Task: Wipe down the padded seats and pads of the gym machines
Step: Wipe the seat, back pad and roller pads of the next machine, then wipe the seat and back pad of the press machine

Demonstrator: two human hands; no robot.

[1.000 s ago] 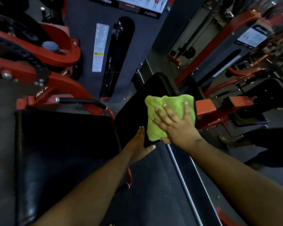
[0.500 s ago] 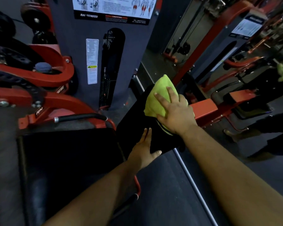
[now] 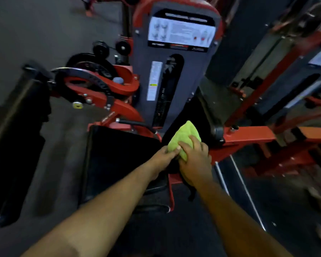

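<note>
Both my left hand [image 3: 162,154] and right hand [image 3: 194,160] have fingers pinched on the green cloth [image 3: 185,139], soft, light, best gripped bunched

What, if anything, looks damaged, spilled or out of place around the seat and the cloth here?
Nothing stands out. Both hands, left hand and right hand, hold the bunched green cloth beside the black seat pad. No tear or spill shows on the pad, though the picture is dark and blurred.
</note>
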